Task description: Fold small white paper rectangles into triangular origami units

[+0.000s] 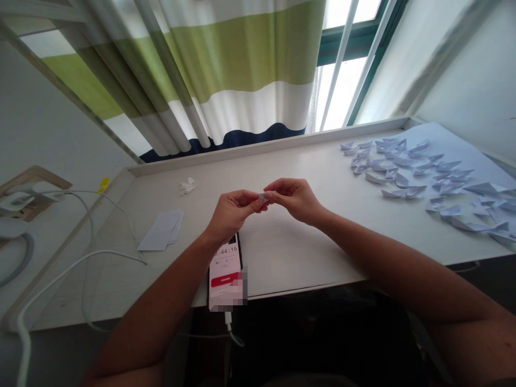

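Observation:
Between my two hands, over the middle of the white table, is a small folded piece of white paper point(263, 197), mostly covered by my fingers. My left hand point(237, 210) pinches it from the left with thumb and fingers. From the right, my right hand point(295, 199) pinches its other side, the fingertips of both hands nearly meeting. How the paper is folded cannot be made out. Several folded paper boats point(403, 161) lie grouped on the table's right side. Flat sheets of white paper point(161, 231) lie left of my left hand.
A phone point(224, 269) showing a timer lies under my left wrist, a charging cable point(229, 321) plugged into its lower end. Crumpled tissue point(187, 186) sits at the back left. White cables point(80, 263) cross the left side. A raised ledge point(242, 150) runs along the back, below a curtain point(242, 59).

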Motion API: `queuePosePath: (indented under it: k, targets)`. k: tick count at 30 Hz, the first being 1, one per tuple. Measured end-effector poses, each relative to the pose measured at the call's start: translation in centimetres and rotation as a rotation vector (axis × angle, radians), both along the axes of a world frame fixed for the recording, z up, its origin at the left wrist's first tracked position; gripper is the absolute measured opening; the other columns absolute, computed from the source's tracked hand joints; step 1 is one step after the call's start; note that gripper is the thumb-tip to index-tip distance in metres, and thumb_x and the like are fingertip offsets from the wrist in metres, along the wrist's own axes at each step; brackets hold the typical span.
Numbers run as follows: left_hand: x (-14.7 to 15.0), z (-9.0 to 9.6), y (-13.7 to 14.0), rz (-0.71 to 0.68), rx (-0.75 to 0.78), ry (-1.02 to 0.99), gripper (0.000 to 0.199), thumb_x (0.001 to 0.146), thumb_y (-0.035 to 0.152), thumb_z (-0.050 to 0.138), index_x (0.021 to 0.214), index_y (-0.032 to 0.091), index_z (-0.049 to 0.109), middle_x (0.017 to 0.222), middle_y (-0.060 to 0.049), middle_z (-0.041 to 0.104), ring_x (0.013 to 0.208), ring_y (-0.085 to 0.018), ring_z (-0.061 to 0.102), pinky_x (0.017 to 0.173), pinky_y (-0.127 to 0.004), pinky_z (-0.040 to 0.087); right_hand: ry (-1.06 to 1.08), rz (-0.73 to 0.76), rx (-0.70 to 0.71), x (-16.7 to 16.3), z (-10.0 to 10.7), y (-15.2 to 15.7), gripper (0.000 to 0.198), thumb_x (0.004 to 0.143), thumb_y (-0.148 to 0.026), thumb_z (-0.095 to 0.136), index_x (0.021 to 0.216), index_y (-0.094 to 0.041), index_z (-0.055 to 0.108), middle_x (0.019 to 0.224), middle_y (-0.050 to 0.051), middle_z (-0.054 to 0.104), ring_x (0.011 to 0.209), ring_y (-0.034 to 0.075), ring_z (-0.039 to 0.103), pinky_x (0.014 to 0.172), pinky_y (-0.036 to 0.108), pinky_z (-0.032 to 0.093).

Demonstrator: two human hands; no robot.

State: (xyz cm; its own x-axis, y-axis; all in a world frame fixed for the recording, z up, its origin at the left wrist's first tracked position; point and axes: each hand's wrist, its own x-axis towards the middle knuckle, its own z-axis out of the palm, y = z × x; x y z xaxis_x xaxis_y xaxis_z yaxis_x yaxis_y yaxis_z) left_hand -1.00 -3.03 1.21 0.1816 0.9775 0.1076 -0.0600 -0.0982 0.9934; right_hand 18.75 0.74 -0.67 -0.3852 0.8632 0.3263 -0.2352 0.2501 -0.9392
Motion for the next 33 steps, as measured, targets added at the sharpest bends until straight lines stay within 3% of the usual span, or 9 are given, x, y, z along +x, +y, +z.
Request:
queuePosePath:
  k: [5, 9, 12, 20, 22, 24, 28, 30, 33]
  targets:
    - [-0.32, -0.17, -0.02, -0.012, -0.042, -0.023, 0.034, 0.067, 0.036, 0.105, 0.085, 0.018, 0.083, 0.086, -0.007, 0.085, 0.084, -0.020, 0.080, 0.087, -0.036, 0.063, -0.049, -0.018, 0.048, -0.02, 0.29, -0.21, 0.044, 0.080, -0.059, 0.093, 0.083, -0.017, 0.081, 0.077, 0.005, 0.081, 0.073, 0.018, 0.076, 0.072, 0.034, 0.065]
    - [-0.69, -0.23, 0.17, -0.152, -0.145, 0.053, 0.038, 0.077, 0.045, 0.098, 0.099, 0.018, 0.084, 0.092, -0.011, 0.086, 0.083, -0.022, 0.081, 0.083, -0.038, 0.065, -0.080, -0.069, 0.073, 0.05, 0.28, -0.23, 0.042, 0.080, -0.058, 0.093, 0.084, -0.018, 0.080, 0.078, 0.005, 0.080, 0.072, 0.017, 0.073, 0.067, 0.033, 0.062]
    - [-0.70, -0.27, 0.22, -0.251, -0.184, 0.113, 0.040, 0.084, 0.055, 0.091, 0.096, 0.017, 0.086, 0.095, -0.015, 0.086, 0.084, -0.024, 0.082, 0.082, -0.039, 0.066, -0.106, -0.094, 0.092, 0.15, 0.21, -0.14, 0.042, 0.083, -0.059, 0.090, 0.084, -0.018, 0.080, 0.077, 0.004, 0.078, 0.071, 0.016, 0.070, 0.065, 0.032, 0.060]
    - [-0.48, -0.23, -0.17, -0.179, -0.158, 0.133, 0.036, 0.078, 0.050, 0.096, 0.075, 0.018, 0.080, 0.082, -0.011, 0.083, 0.081, -0.023, 0.080, 0.071, -0.033, 0.061, -0.064, -0.037, 0.079, 0.06, -0.01, -0.12, 0.039, 0.084, -0.055, 0.090, 0.085, -0.018, 0.079, 0.078, 0.004, 0.077, 0.072, 0.016, 0.070, 0.065, 0.032, 0.059]
    - [-0.47, -0.27, -0.14, -0.187, -0.156, 0.146, 0.036, 0.078, 0.049, 0.096, 0.079, 0.017, 0.080, 0.085, -0.010, 0.083, 0.079, -0.022, 0.080, 0.069, -0.032, 0.061, -0.083, -0.042, 0.092, 0.13, 0.06, -0.16, 0.036, 0.085, -0.052, 0.090, 0.085, -0.018, 0.079, 0.079, 0.005, 0.078, 0.072, 0.017, 0.071, 0.065, 0.033, 0.059]
    - [-0.41, -0.34, -0.07, -0.132, -0.089, 0.180, 0.036, 0.078, 0.047, 0.096, 0.094, 0.018, 0.083, 0.091, -0.010, 0.083, 0.081, -0.022, 0.080, 0.070, -0.032, 0.063, -0.122, -0.088, 0.111, 0.25, 0.12, -0.16, 0.034, 0.085, -0.049, 0.091, 0.084, -0.017, 0.079, 0.079, 0.005, 0.079, 0.071, 0.017, 0.071, 0.065, 0.033, 0.059]
    - [-0.07, -0.45, -0.18, 0.066, 0.219, 0.307, 0.051, 0.080, 0.042, 0.096, 0.124, 0.022, 0.081, 0.107, -0.010, 0.085, 0.095, -0.024, 0.081, 0.084, -0.037, 0.067, -0.196, -0.186, 0.109, 0.34, 0.04, -0.07, 0.033, 0.083, -0.047, 0.092, 0.077, -0.018, 0.077, 0.071, 0.004, 0.077, 0.064, 0.016, 0.070, 0.059, 0.030, 0.056]
    - [0.07, -0.50, -0.39, 0.102, 0.316, 0.356, 0.045, 0.083, 0.041, 0.093, 0.123, 0.023, 0.083, 0.111, -0.009, 0.086, 0.097, -0.024, 0.081, 0.089, -0.039, 0.067, -0.187, -0.171, 0.070, 0.23, -0.05, -0.06, 0.036, 0.083, -0.050, 0.092, 0.076, -0.018, 0.077, 0.069, 0.004, 0.077, 0.061, 0.015, 0.069, 0.056, 0.029, 0.056]
    - [0.05, -0.67, -0.56, 0.150, 0.336, 0.361, 0.034, 0.086, 0.044, 0.091, 0.113, 0.022, 0.087, 0.104, -0.009, 0.087, 0.090, -0.024, 0.082, 0.088, -0.039, 0.068, -0.111, -0.094, 0.039, 0.03, -0.03, -0.14, 0.041, 0.081, -0.055, 0.093, 0.085, -0.016, 0.079, 0.074, 0.006, 0.080, 0.063, 0.016, 0.071, 0.060, 0.031, 0.060]
